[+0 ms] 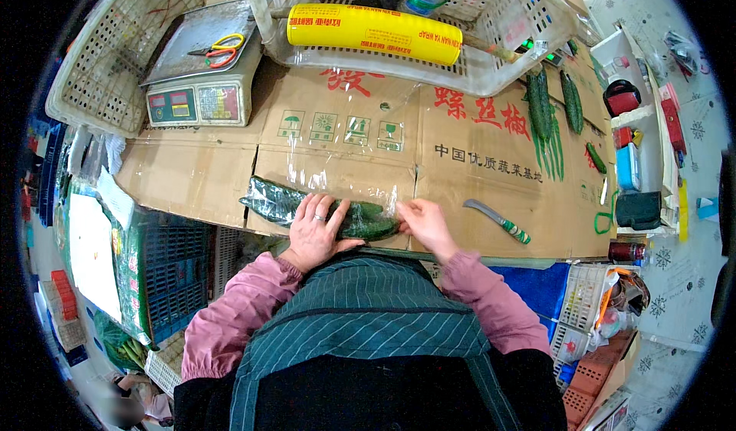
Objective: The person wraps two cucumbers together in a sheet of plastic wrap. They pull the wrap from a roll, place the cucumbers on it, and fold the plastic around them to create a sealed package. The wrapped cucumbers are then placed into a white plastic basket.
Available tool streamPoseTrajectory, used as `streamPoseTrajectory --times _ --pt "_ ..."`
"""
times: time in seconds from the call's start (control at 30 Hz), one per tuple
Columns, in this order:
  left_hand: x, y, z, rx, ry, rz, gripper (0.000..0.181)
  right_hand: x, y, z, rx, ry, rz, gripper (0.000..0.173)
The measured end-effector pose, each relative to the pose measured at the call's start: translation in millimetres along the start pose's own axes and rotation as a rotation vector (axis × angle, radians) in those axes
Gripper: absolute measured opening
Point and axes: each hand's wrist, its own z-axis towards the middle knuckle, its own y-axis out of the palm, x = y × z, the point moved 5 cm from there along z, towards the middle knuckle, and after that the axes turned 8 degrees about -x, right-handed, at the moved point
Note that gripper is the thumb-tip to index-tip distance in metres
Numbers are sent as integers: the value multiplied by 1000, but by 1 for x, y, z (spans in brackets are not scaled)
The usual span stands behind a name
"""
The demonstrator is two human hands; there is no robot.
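Several dark green cucumbers (270, 198) lie side by side at the front edge of the cardboard-covered table, under shiny clear cling film (322, 169). My left hand (319, 224), with a ring on one finger, lies across the middle of the bundle and holds it down, thumb on the near side. At the right end of the cucumbers, my right hand (425, 224) pinches the film between thumb and fingers. The film runs back over the cardboard towards a yellow cling film roll (374, 31) on a rod across a white plastic crate (483, 77).
A curved knife (497, 220) with a green-and-white handle lies right of my hands. Loose cucumbers (539, 103) rest at the back right. Scissors (223, 50) sit on a weighing scale (195, 103) at the back left. A foam box (641, 160) stands past the right edge.
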Motion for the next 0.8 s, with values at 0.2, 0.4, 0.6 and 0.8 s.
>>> streamPoseTrajectory --times 0.2,0.4,0.6,0.8 --pt "-2 1 -1 13 -14 -6 76 -10 13 35 92 -36 -301 38" --pt "-1 2 -1 -23 31 4 72 -21 9 18 180 -168 22 22" --pt "0 -3 3 -111 38 45 70 -35 -4 0 331 -297 119 24" --pt "0 -3 1 -94 18 29 71 -35 -12 2 223 -6 183 28"
